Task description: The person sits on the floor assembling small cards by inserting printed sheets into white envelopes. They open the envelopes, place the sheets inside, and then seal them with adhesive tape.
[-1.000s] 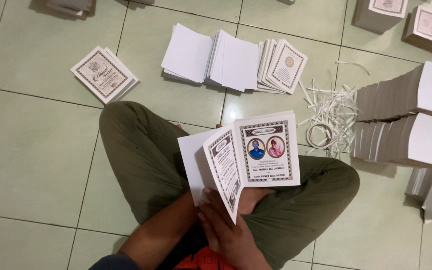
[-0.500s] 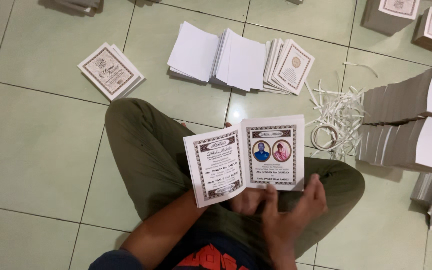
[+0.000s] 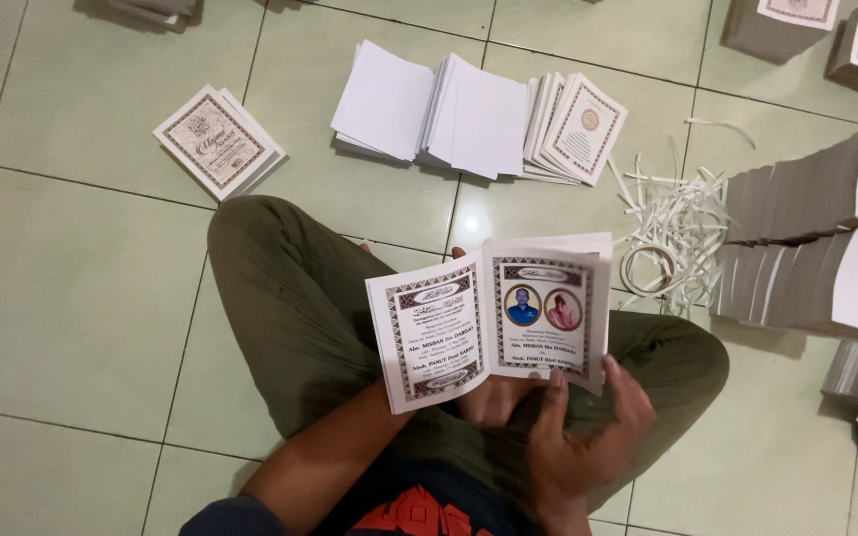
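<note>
I sit cross-legged on a tiled floor and hold an open booklet [image 3: 489, 320] over my lap. Its two printed pages have ornate borders, and the right page carries two round portraits. My left hand [image 3: 484, 399] supports it from underneath and is mostly hidden by the paper. My right hand [image 3: 583, 437] grips the lower right corner, with fingers on the page edge.
A fanned row of white and printed booklets [image 3: 479, 119] lies ahead. A small stack with a decorated cover [image 3: 215, 144] sits at the left. White paper strips and a ring [image 3: 672, 233] lie to the right, beside tall grey stacks [image 3: 816, 238]. Boxes [image 3: 806, 25] stand at the top right.
The booklet has been opened flat, from half folded to both pages showing. My right hand moved out to its lower right corner.
</note>
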